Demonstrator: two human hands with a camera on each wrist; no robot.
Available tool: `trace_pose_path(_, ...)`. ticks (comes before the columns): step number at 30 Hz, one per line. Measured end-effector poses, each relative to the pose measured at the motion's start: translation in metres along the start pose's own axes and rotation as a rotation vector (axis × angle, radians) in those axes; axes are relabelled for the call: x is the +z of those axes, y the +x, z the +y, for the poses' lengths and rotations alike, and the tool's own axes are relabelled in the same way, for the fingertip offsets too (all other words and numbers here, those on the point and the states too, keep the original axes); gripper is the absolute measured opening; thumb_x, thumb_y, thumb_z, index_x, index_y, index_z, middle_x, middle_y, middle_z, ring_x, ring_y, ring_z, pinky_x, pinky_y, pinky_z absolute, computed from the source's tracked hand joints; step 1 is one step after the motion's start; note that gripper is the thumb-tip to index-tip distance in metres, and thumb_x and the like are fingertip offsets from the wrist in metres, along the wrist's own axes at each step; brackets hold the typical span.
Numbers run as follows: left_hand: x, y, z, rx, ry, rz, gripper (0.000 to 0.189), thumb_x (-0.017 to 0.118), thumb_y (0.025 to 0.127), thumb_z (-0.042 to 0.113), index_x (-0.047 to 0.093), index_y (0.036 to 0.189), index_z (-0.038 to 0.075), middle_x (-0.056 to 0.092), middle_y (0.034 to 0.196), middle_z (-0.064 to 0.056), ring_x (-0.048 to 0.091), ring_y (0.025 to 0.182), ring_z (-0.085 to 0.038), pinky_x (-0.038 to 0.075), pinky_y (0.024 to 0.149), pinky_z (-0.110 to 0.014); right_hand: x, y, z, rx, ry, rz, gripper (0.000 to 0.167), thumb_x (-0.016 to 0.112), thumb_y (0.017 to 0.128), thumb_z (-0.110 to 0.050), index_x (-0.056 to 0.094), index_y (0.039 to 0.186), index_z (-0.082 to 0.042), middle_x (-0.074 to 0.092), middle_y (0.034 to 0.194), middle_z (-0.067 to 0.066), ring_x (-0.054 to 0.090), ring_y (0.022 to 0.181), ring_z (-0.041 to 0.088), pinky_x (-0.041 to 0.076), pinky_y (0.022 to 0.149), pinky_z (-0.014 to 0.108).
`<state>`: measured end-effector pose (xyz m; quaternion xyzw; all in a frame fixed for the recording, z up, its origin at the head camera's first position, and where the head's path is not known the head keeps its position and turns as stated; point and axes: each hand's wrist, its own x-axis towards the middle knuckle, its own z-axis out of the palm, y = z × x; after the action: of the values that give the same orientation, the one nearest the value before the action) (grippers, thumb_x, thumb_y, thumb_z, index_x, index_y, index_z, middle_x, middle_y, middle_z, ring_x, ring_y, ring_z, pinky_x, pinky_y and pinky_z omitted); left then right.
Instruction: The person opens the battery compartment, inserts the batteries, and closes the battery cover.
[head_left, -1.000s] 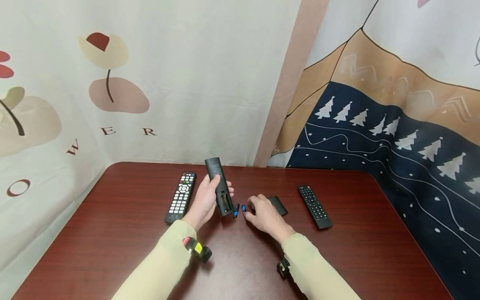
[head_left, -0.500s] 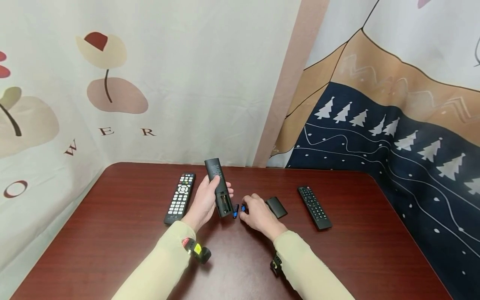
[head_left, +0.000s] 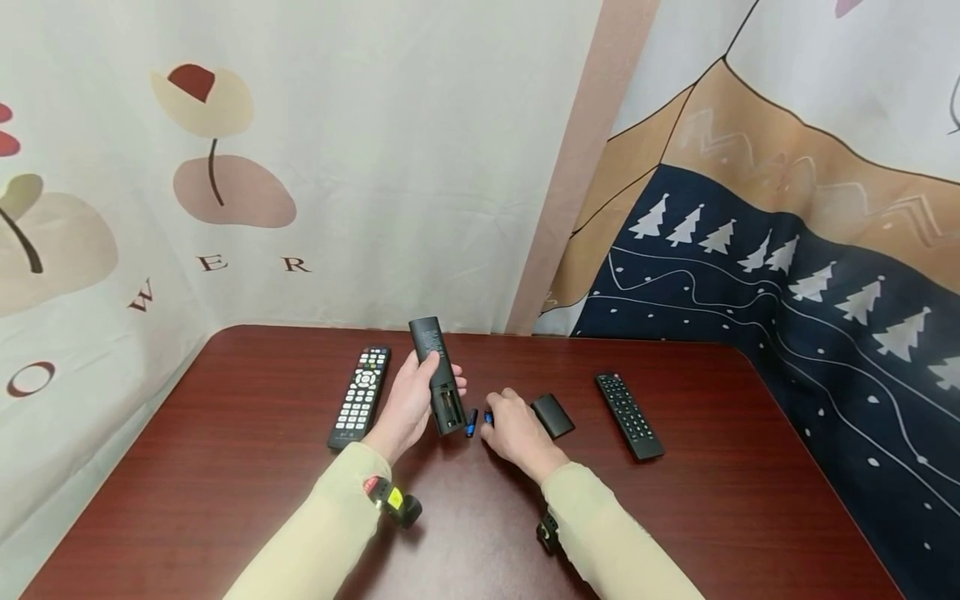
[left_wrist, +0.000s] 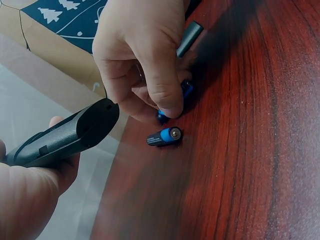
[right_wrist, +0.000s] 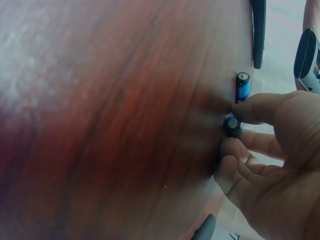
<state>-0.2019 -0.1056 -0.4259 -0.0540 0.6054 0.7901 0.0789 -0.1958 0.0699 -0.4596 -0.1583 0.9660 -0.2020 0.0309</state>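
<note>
My left hand [head_left: 408,398] grips a black remote control [head_left: 429,340], its back turned up and its battery compartment uncovered and vacant. In the left wrist view that remote [left_wrist: 70,132] is tilted above the table. My right hand [head_left: 517,429] is down at the tabletop, thumb and fingers pinching a blue-and-black battery [right_wrist: 233,126], partly hidden by the thumb in the left wrist view. A second battery [head_left: 471,422] lies just left of those fingertips, beside the lower end of the held remote. The black battery cover [head_left: 553,415] lies to the right of my right hand.
On the reddish-brown table [head_left: 247,492], a remote with white buttons [head_left: 362,396] lies left of my left hand. Another black remote [head_left: 630,415] lies farther right. Printed curtains [head_left: 390,167] hang along the table's far edge.
My right hand has shifted slightly left and closed its fingers around the battery, leaving more of the cover in sight. The left hand and its remote stay nearly still.
</note>
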Motion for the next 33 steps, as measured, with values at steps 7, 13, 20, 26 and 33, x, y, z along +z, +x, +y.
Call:
trace_pose_path(7, 0.0, 0.0, 0.0, -0.011, 0.01, 0.008, 0.048, 0.031, 0.115, 0.029, 0.026, 0.159, 0.012, 0.054, 0.135, -0.03, 0.067, 0.113, -0.033, 0.05, 0.106, -0.052, 0.0, 0.0, 0.0, 0.012, -0.014, 0.007, 0.014, 0.074, 0.09, -0.008, 0.069, 0.102, -0.004, 0.059, 0.092, 0.009, 0.06, 0.075, 0.02, 0.053, 0.066, 0.034)
trace_pose_path(13, -0.001, 0.001, 0.0, -0.006, -0.001, 0.013, 0.047, 0.032, 0.115, 0.028, 0.026, 0.159, 0.012, 0.056, 0.132, -0.029, 0.07, 0.104, -0.026, 0.051, 0.104, -0.051, -0.002, -0.001, 0.002, 0.026, 0.02, 0.001, 0.01, 0.074, 0.09, -0.009, 0.068, 0.098, -0.006, 0.058, 0.09, 0.008, 0.058, 0.073, 0.018, 0.052, 0.064, 0.033)
trace_pose_path(20, -0.001, 0.001, -0.001, -0.006, 0.016, 0.019, 0.047, 0.031, 0.115, 0.028, 0.027, 0.159, 0.013, 0.055, 0.134, -0.03, 0.068, 0.112, -0.033, 0.054, 0.101, -0.047, -0.006, -0.006, 0.006, 0.003, 0.104, 0.038, 0.009, 0.072, 0.091, -0.006, 0.068, 0.099, -0.007, 0.057, 0.087, 0.004, 0.053, 0.073, 0.016, 0.048, 0.064, 0.031)
trace_pose_path(26, -0.002, 0.001, -0.004, -0.004, 0.033, 0.012, 0.049, 0.031, 0.115, 0.03, 0.026, 0.16, 0.011, 0.056, 0.134, -0.029, 0.069, 0.11, -0.028, 0.054, 0.101, -0.045, -0.009, -0.009, 0.006, -0.021, 0.16, 0.1, 0.008, 0.071, 0.09, -0.004, 0.066, 0.095, -0.008, 0.052, 0.08, 0.0, 0.05, 0.07, 0.014, 0.045, 0.063, 0.029)
trace_pose_path(33, -0.002, 0.002, -0.005, -0.005, 0.034, 0.007, 0.048, 0.031, 0.115, 0.031, 0.027, 0.159, 0.012, 0.055, 0.135, -0.03, 0.069, 0.111, -0.03, 0.054, 0.1, -0.045, -0.012, -0.012, 0.003, -0.058, 0.205, 0.177, 0.01, 0.07, 0.088, -0.002, 0.065, 0.093, -0.009, 0.051, 0.079, -0.002, 0.049, 0.07, 0.013, 0.044, 0.064, 0.027)
